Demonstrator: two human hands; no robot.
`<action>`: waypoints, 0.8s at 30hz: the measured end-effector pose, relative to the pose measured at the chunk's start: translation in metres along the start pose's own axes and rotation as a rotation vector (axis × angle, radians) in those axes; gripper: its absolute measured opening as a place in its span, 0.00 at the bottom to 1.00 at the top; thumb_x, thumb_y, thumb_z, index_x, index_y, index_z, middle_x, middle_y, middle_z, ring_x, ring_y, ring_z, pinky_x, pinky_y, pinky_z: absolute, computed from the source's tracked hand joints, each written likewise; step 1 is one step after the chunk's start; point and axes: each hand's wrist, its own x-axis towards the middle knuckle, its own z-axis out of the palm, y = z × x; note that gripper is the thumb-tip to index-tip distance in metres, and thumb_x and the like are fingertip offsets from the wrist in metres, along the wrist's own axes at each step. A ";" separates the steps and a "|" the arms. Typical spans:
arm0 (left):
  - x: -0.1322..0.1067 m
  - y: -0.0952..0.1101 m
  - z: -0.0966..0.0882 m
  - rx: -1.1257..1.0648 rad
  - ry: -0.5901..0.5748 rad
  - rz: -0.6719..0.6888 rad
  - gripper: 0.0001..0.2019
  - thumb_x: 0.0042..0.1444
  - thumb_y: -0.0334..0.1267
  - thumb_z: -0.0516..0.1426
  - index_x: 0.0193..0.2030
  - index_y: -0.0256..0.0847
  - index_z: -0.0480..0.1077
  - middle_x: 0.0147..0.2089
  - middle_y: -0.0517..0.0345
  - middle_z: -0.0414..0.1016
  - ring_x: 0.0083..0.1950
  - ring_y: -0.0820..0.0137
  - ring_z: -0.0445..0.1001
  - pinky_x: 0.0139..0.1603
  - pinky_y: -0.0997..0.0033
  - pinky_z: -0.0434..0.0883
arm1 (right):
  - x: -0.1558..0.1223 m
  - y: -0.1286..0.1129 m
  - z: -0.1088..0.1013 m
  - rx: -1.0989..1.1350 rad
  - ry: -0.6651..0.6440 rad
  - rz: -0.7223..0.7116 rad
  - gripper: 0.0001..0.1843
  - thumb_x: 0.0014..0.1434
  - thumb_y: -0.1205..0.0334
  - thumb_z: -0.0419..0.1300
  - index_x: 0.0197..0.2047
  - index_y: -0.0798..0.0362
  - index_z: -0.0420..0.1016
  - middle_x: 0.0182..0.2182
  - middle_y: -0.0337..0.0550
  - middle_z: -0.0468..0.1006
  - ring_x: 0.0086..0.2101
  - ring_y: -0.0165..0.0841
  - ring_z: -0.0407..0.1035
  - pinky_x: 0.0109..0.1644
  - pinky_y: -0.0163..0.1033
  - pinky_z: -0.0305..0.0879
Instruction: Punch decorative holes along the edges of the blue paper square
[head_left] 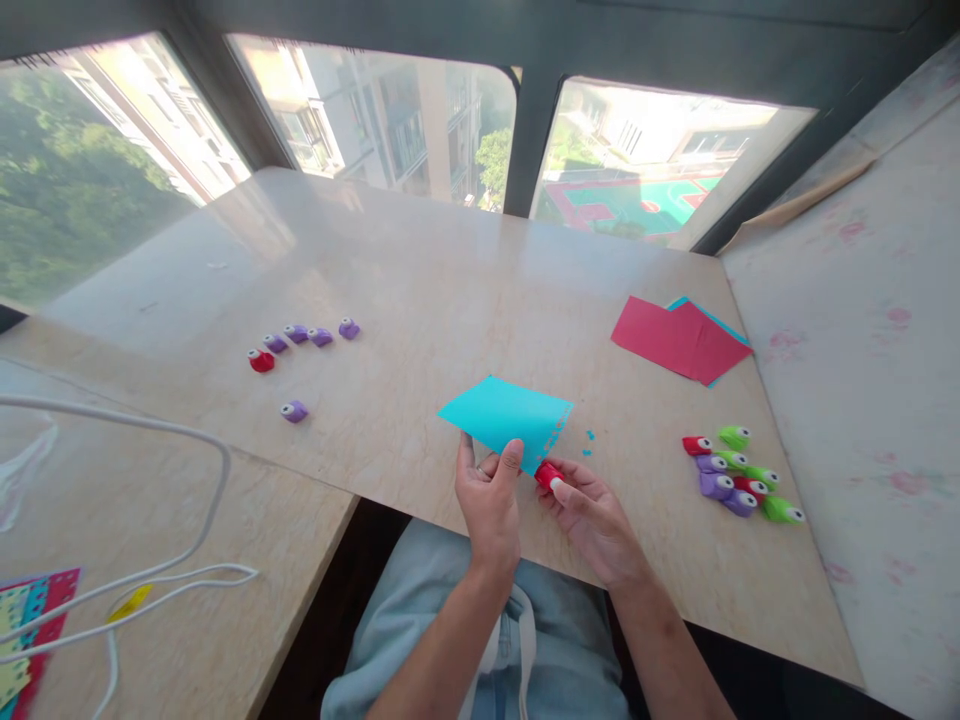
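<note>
A sheet of blue paper (499,410) is pinched in my left hand (491,500), thumb on top and fingers beneath. Small cut-outs run along its right edge. My right hand (596,520) grips a red craft punch (548,476), which sits at the paper's near right corner, with my thumb on its pale button. Tiny blue paper bits (589,440) lie on the table just right of the sheet.
Several purple punches (320,337) and a red punch (261,360) stand left; a mixed group of punches (739,480) is right. Red paper sheets (679,340) lie by the wall. White cables (217,480) and punched coloured sheets (34,630) are lower left. Windows border the far edge.
</note>
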 end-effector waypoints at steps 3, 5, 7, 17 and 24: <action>0.001 0.001 0.001 -0.026 0.004 -0.013 0.44 0.53 0.38 0.68 0.72 0.39 0.51 0.41 0.51 0.82 0.39 0.69 0.80 0.46 0.69 0.76 | 0.000 0.000 -0.001 -0.006 -0.002 0.010 0.23 0.42 0.55 0.78 0.42 0.50 0.84 0.38 0.42 0.82 0.35 0.30 0.71 0.41 0.34 0.68; 0.001 0.001 0.001 -0.023 -0.004 -0.008 0.44 0.53 0.39 0.68 0.72 0.39 0.51 0.41 0.50 0.82 0.39 0.69 0.80 0.45 0.69 0.76 | 0.000 0.001 -0.002 -0.009 0.001 0.018 0.23 0.42 0.55 0.78 0.42 0.50 0.84 0.38 0.41 0.82 0.35 0.30 0.71 0.40 0.34 0.68; 0.001 0.000 0.000 -0.015 -0.007 -0.005 0.45 0.53 0.39 0.68 0.73 0.40 0.50 0.41 0.50 0.82 0.38 0.69 0.80 0.44 0.69 0.76 | 0.000 0.001 -0.003 -0.013 0.001 0.023 0.23 0.43 0.54 0.78 0.43 0.50 0.84 0.38 0.41 0.82 0.34 0.30 0.71 0.39 0.34 0.68; -0.001 -0.001 -0.001 0.001 0.015 -0.020 0.49 0.52 0.40 0.68 0.74 0.41 0.45 0.36 0.54 0.82 0.36 0.70 0.79 0.42 0.71 0.75 | 0.002 0.000 -0.004 -0.032 -0.010 0.041 0.22 0.42 0.54 0.78 0.42 0.50 0.84 0.38 0.42 0.83 0.35 0.31 0.72 0.39 0.34 0.68; -0.001 -0.002 -0.002 0.021 0.034 -0.018 0.51 0.52 0.42 0.69 0.75 0.40 0.42 0.34 0.55 0.81 0.35 0.70 0.79 0.43 0.70 0.75 | 0.001 0.004 -0.005 -0.038 0.001 0.007 0.22 0.43 0.54 0.77 0.42 0.49 0.83 0.38 0.42 0.82 0.35 0.32 0.72 0.39 0.35 0.68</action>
